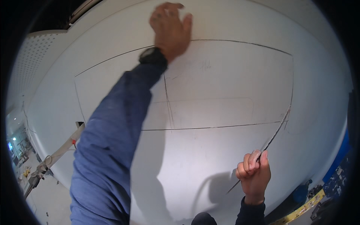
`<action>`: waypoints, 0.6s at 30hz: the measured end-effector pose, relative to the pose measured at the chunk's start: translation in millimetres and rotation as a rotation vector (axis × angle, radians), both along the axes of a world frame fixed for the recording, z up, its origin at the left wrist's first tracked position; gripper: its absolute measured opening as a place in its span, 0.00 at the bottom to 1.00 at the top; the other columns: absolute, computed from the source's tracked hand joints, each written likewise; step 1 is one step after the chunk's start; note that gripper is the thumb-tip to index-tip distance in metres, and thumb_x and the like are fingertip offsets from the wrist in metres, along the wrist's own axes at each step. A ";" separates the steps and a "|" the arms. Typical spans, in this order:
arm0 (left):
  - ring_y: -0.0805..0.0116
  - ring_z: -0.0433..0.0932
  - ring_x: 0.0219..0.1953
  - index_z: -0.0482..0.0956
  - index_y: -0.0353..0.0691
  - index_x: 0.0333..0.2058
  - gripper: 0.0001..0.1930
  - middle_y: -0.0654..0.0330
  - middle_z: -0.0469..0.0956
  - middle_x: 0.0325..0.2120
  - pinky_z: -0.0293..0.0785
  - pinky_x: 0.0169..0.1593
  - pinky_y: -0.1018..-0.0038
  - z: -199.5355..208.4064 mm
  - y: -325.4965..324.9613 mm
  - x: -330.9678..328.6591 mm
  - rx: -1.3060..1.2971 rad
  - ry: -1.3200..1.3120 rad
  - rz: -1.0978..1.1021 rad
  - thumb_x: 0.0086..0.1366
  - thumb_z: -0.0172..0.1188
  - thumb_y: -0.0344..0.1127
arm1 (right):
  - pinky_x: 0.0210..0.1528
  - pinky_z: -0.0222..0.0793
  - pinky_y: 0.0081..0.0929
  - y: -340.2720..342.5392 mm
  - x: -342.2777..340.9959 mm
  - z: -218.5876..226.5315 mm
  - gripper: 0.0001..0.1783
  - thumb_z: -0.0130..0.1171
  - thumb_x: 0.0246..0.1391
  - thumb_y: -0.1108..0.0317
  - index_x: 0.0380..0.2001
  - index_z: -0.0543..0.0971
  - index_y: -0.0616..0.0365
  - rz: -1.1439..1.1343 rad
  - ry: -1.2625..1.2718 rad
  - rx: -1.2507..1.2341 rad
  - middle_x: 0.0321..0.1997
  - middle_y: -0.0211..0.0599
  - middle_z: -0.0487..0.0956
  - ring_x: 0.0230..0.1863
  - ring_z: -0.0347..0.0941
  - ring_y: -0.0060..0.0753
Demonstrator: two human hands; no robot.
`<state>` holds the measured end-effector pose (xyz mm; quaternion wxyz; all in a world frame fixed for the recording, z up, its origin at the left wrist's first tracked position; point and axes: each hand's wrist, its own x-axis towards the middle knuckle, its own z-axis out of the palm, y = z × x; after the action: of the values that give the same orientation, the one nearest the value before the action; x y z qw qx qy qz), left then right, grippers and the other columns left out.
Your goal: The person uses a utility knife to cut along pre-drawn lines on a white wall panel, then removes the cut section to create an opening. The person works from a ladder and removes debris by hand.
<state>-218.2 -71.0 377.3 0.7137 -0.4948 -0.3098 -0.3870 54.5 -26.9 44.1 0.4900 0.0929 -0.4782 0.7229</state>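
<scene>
A large pale wall panel (210, 153) fills most of the head view. Dark pencil-like lines on it form a wide rectangle with a divider inside. High up, my left hand (170, 32) is against or just in front of the panel, above the rectangle's top line. Its thumb stands apart from slightly bent, blurred fingers, and I see nothing held. At lower right, my right hand (255, 174) is closed around a thin, dark-and-whitish cord (276, 131). From the fist, the cord runs up to the rectangle's lower right corner; a thin dark end shows below the hand.
A strap or bar with a metal clamp-like fitting (39, 172) meets the panel at the left. Perforated white board (30, 63) is at upper left. At lower right are a yellow spirit-level-like bar (303, 210) and dark blue items (300, 193).
</scene>
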 end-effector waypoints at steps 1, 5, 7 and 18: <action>0.44 0.68 0.54 0.71 0.31 0.53 0.16 0.41 0.69 0.49 0.60 0.60 0.48 3.8 -17.4 3.0 0.029 0.031 -0.010 0.74 0.53 0.36 | 0.20 0.47 0.25 0.2 -0.3 0.5 0.32 0.38 0.78 0.41 0.23 0.67 0.51 -0.026 0.047 0.070 0.17 0.25 0.58 0.16 0.48 0.20; 0.44 0.69 0.52 0.72 0.30 0.51 0.14 0.42 0.71 0.47 0.61 0.59 0.52 21.2 -70.2 14.0 0.157 0.215 0.077 0.74 0.54 0.35 | 0.20 0.45 0.26 4.4 -1.4 -5.4 0.33 0.40 0.78 0.40 0.24 0.68 0.52 -0.038 -0.018 -0.018 0.17 0.25 0.58 0.15 0.48 0.20; 0.45 0.69 0.51 0.72 0.30 0.51 0.14 0.43 0.71 0.47 0.61 0.59 0.53 38.6 -82.5 26.3 0.223 0.323 0.116 0.74 0.54 0.35 | 0.19 0.45 0.26 8.2 -0.8 -7.6 0.33 0.41 0.78 0.39 0.24 0.68 0.52 -0.044 -0.042 -0.047 0.17 0.25 0.58 0.15 0.48 0.21; 0.42 0.55 0.72 0.74 0.38 0.58 0.23 0.41 0.66 0.62 0.42 0.73 0.32 -8.4 48.4 -14.2 -0.112 0.019 0.079 0.72 0.57 0.46 | 0.19 0.43 0.26 17.5 7.1 -2.5 0.31 0.37 0.80 0.43 0.24 0.67 0.50 0.030 0.023 -0.102 0.17 0.24 0.57 0.15 0.46 0.20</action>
<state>-232.4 -22.7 368.9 0.7025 -0.5250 -0.3434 -0.3360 61.6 -9.4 41.6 0.4888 0.0831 -0.4335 0.7524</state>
